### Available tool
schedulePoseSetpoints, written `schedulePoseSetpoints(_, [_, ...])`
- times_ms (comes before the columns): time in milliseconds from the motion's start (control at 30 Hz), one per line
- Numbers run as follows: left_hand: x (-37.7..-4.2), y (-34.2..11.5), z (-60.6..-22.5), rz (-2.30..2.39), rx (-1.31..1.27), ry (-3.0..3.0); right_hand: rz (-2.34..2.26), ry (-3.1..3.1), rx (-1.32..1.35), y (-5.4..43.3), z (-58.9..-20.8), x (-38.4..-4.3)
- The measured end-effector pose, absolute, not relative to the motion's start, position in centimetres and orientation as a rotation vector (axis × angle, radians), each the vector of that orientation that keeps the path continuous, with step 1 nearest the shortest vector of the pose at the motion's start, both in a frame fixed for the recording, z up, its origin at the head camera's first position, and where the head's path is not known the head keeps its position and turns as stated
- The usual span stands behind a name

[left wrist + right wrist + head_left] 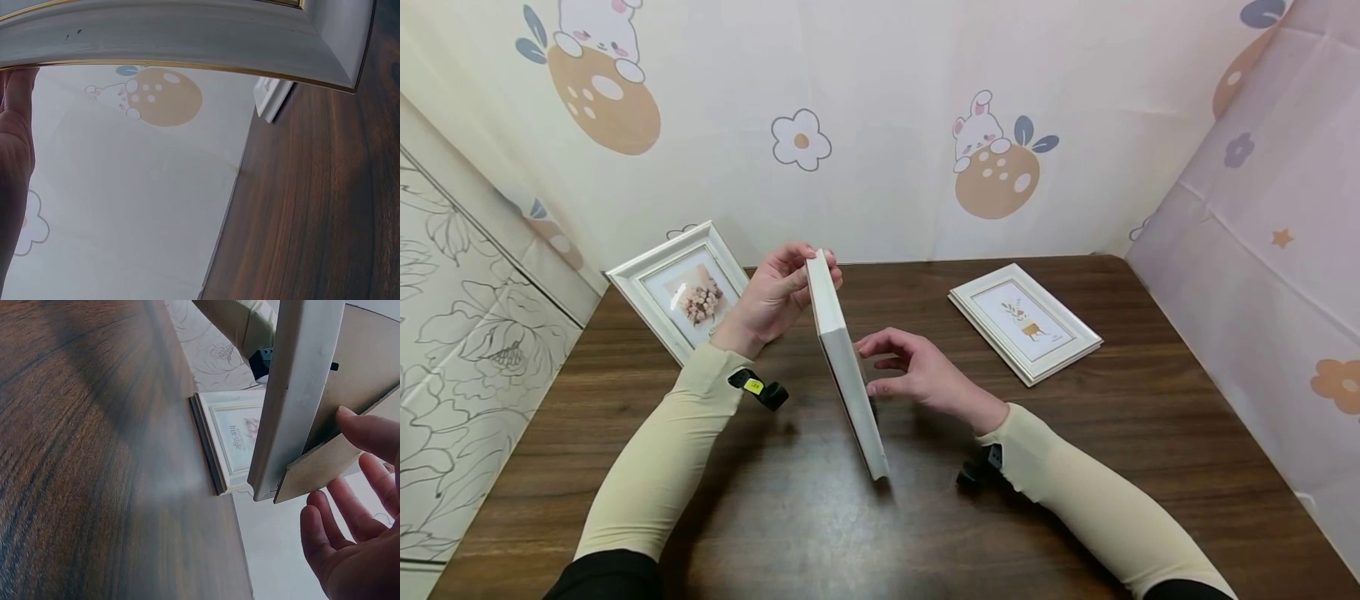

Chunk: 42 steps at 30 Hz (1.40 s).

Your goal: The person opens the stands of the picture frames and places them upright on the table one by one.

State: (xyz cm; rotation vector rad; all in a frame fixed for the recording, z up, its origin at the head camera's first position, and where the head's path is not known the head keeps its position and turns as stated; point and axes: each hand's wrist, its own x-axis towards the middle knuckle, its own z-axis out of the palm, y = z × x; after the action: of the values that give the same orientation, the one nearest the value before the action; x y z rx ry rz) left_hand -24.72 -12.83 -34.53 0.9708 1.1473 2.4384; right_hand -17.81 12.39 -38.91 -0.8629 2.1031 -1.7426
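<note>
A white picture frame [848, 367] stands tilted on edge over the table, its narrow side toward the head camera. My left hand [775, 292] grips its upper edge, thumb on the near side and fingertips round the far side. At the frame's back, my right hand [925, 373] has its thumb and fingers about the tan easel stand [325, 465], which leans out from the brown backing panel [365, 347]. The thumb lies over the stand's upper edge, while fingertips [337, 487] touch it from below. The left wrist view shows the frame's moulding [175, 37] with gold trim.
Behind my left hand, a white frame with a flower picture [700, 302] leans at the table's back left. At right, a white frame with a plant picture [1026, 323] lies face up on the brown wooden table [1000, 533]. A patterned curtain [880, 67] hangs behind.
</note>
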Motion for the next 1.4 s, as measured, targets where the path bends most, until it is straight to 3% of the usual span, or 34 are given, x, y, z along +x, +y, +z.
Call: schedulePoseSetpoints(1400, [-24.67,-12.80,-34.92,2.430,0.989,1.041,-1.742,2.107,-0.850,13.18,-38.80,-17.69])
